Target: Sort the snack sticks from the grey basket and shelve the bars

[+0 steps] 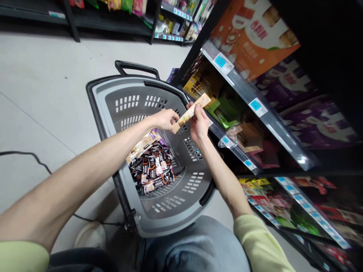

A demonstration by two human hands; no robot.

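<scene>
Above the grey shopping basket (96, 98), I hold a long, narrow beige snack packet (188, 114) slantwise between both hands. My left hand (166, 119) is closed at its lower end, the fingertips pinching the corner. Toward the upper end, my right hand (199, 122) grips it between thumb and fingers. Down in the basket lie several small black wrapped packets (157, 164) with orange and white print. Beige packets (143, 145) and some purple ones rest beside them, partly hidden by my left forearm.
A dark shelf unit with price tags (256, 105) stands close on the right, holding an orange snack box (255, 37) and purple packages (320, 122). Another shelf (36, 13) runs along the back. A black cable (34, 155) lies on the pale floor (51, 98).
</scene>
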